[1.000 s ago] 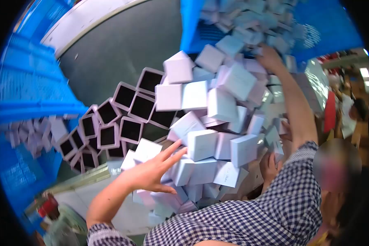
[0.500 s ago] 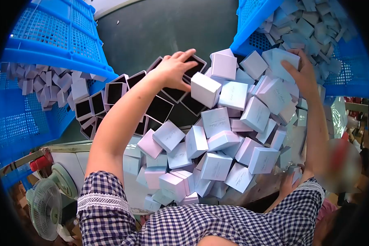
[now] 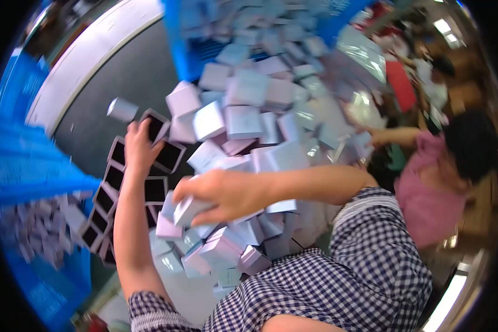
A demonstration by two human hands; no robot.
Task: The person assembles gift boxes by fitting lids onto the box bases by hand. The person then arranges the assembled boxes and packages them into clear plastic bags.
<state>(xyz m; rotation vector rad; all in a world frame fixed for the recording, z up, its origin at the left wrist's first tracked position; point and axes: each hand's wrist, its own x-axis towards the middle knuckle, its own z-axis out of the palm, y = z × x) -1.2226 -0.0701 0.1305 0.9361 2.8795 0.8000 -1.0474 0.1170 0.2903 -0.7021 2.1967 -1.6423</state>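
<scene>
My left hand point(image 3: 140, 149) reaches to the black-lined open boxes point(image 3: 115, 178) on the dark surface. Its thumb and fingers are apart, touching or just over one box near the top of the group. My right hand point(image 3: 218, 193), slightly blurred, is closed round a small white box point(image 3: 191, 210) above the front of the pile. Closed pale pink and bluish boxes point(image 3: 243, 122) lie heaped in the middle, tilted various ways. A single pale box point(image 3: 122, 110) is beyond my left fingers, apart from the heap.
Blue crates with many small boxes stand at the top point(image 3: 174, 44) and at the left point(image 3: 39, 182). Clear plastic wrapping point(image 3: 365, 55) is at the upper right. A person in pink point(image 3: 431, 193) sits at the right, one hand point(image 3: 377, 137) by the pile's far edge.
My right hand has come from the far right side of the heap to its near left with a box. The view has turned, and a lone box now shows beyond my left hand.
</scene>
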